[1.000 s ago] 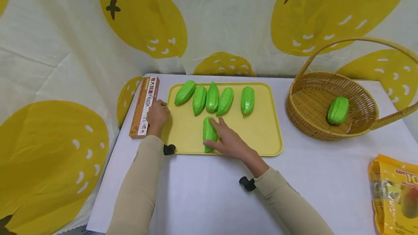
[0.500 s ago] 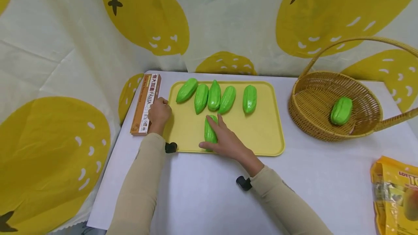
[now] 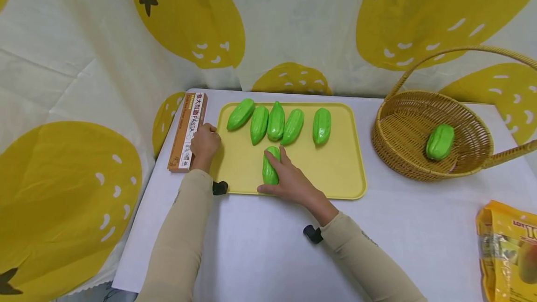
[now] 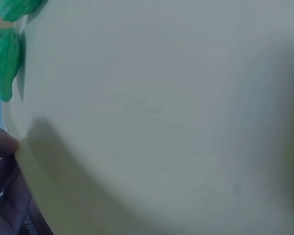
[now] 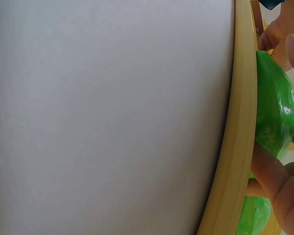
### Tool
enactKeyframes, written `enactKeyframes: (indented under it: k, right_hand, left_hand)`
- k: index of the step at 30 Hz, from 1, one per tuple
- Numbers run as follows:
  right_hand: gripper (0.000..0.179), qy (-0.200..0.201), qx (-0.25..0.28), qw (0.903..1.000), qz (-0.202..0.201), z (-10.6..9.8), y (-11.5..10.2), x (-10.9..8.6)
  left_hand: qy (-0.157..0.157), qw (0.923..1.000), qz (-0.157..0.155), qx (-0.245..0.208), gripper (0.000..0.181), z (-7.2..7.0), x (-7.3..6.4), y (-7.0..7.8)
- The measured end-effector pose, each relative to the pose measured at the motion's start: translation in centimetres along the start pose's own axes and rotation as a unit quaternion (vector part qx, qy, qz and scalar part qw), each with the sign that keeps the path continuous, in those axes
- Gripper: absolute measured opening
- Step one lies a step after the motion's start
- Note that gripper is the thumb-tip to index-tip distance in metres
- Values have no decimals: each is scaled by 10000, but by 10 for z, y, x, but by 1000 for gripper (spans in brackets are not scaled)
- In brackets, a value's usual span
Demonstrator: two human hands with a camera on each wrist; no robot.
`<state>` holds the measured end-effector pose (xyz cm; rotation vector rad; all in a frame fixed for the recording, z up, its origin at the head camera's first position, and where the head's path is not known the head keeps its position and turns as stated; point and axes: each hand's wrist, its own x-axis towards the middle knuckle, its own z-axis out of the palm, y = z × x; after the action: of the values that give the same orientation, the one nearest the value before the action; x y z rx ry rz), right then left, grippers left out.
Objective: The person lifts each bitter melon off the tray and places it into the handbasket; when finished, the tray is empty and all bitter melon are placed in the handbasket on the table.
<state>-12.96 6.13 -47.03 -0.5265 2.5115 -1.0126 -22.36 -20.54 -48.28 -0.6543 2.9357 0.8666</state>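
Note:
In the head view my left hand (image 3: 205, 142) grips the left edge of the yellow tray (image 3: 335, 171); the left wrist view shows the thumb (image 4: 5, 142) on the rim and the fingers beneath. My right hand (image 3: 293, 181) lies over a green ribbed gourd (image 3: 270, 168) near the tray's front edge, its fingers bent across it and the thumb around its near end. In the right wrist view fingers (image 5: 269, 171) touch the gourd (image 5: 274, 105). Several similar gourds, including a leftmost one (image 3: 241, 114) and a rightmost one (image 3: 321, 126), lie along the tray's back.
A pasta box (image 3: 184, 139) lies beside the tray on the left, partly behind my left hand. To the right stands a wicker basket (image 3: 394, 157) with a tall handle and one green gourd (image 3: 439, 142) inside. A yellow snack bag (image 3: 509, 250) lies at the front right.
My right thumb has shifted off the top of the gourd to around its near end, so the gourd's tip is now hidden. My left hand stays on the tray edge. The view has shifted slightly.

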Motion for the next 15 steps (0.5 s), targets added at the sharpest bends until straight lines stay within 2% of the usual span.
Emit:
enactKeyframes:
  k: [15]
  right_hand:
    - [98, 80, -37, 9999, -56, 2, 0, 1]
  left_hand:
    - [-23, 10000, -33, 5, 31, 0, 1, -1]
